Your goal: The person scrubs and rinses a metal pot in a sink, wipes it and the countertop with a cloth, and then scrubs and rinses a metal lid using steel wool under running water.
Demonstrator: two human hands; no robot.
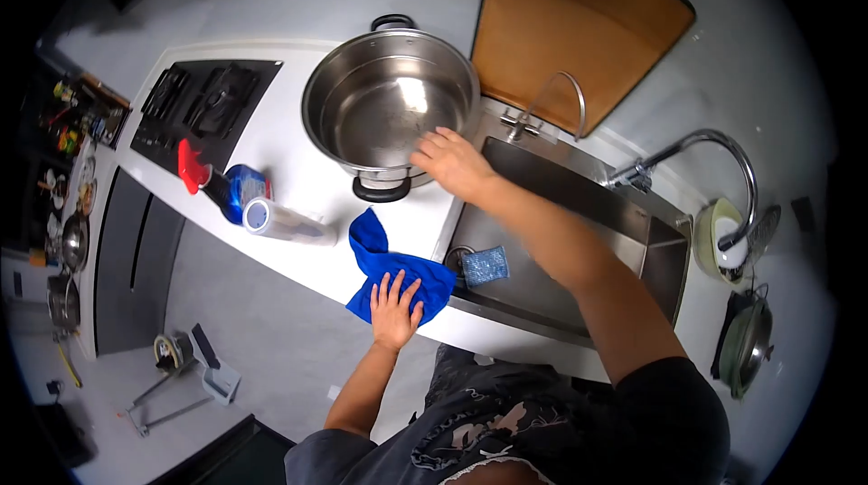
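Observation:
My left hand [395, 309] lies flat with spread fingers on a crumpled blue cloth [425, 277], near the counter's front edge. A large stainless steel pot [353, 114] with black handles stands on the counter beside the sink, and clear liquid appears to be in it. Across the pot's near right rim reaches my right hand [455, 166], its fingers loosely extended over the inside. Whether those fingertips touch the metal, I cannot tell. A blue scrubbing sponge [485, 265] rests in the sink [542, 291], under my right forearm.
Left of the cloth are a blue spray bottle [244, 191] with a red trigger and a pale cylindrical container [287, 221]. Beyond them is a gas hob [206, 110]. A tall faucet [737, 160] arches at the sink's right. A brown board [579, 28] leans on the wall.

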